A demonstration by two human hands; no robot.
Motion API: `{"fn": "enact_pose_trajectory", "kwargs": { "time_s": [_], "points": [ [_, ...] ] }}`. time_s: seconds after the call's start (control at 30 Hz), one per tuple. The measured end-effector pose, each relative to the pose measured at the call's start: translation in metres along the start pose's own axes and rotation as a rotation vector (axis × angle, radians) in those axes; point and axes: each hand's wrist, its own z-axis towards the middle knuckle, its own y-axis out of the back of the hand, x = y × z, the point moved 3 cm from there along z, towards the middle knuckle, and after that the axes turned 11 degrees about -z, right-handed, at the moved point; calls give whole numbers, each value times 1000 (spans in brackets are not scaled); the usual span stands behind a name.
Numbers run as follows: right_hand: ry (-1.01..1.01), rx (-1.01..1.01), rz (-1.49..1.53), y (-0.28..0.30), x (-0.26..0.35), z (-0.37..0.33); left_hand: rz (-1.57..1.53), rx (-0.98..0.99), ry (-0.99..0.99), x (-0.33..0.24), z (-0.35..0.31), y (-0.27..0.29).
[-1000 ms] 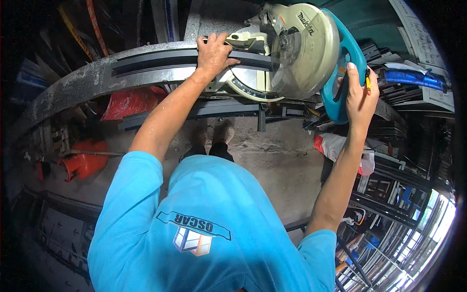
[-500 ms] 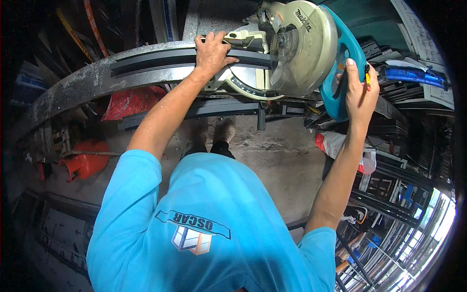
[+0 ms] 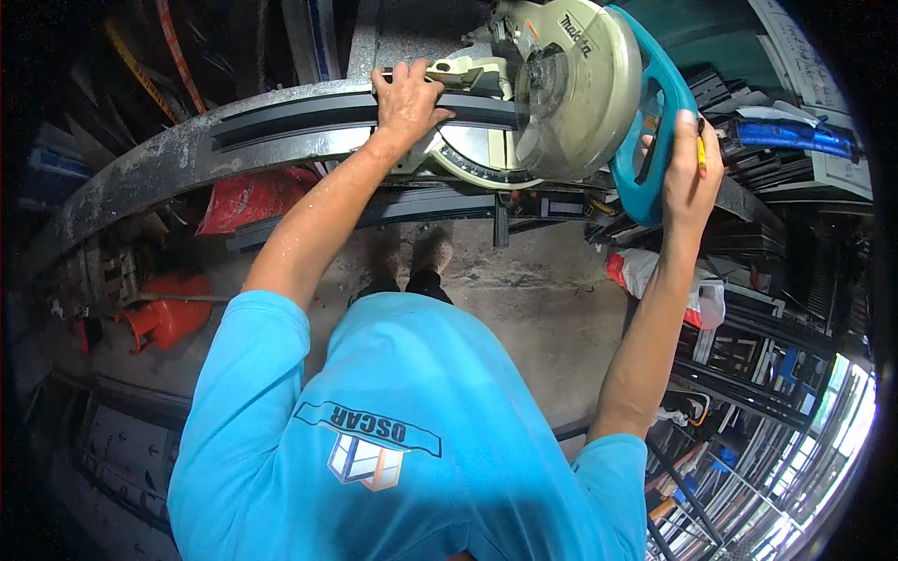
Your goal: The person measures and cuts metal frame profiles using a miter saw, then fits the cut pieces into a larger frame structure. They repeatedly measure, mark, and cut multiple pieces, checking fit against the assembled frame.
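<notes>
A long dark metal profile [image 3: 309, 120] lies along the bench and runs to the right, under the guard of a cream and teal mitre saw [image 3: 599, 103]. My left hand [image 3: 406, 107] holds the profile just left of the blade area, its fingertips over the far side near the saw's fence and its thumb pointing right. My right hand [image 3: 692, 182] is wrapped round the saw's teal loop handle [image 3: 675, 84]. A thin yellow pen or pencil [image 3: 702, 159] sticks out between the right fingers. The guard hides the blade and the profile's right end.
The grey metal bench [image 3: 178, 154] curves off to the left. Beneath it hangs red sheeting [image 3: 251, 201], with a red-orange container [image 3: 173, 309] on the floor. Stacked dark profiles [image 3: 748, 374] and a red-and-white bag [image 3: 655, 280] crowd the right side. More profiles lie under the saw.
The saw head, its handle and my right hand have shifted slightly left and up in the picture. My left hand keeps its hold on the profile.
</notes>
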Motion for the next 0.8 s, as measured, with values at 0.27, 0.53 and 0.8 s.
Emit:
{"fn": "enact_pose_trajectory", "kwargs": {
  "time_s": [0.27, 0.53, 0.8],
  "points": [
    [-393, 274, 337, 9, -5, 22, 117, 190, 133, -19, 11, 4],
    [-345, 198, 105, 16, 24, 43, 114, 179, 111, -19, 10, 3],
    [-305, 182, 208, 3, -3, 19, 141, 164, 132, -16, 8, -1]
  ]
}}
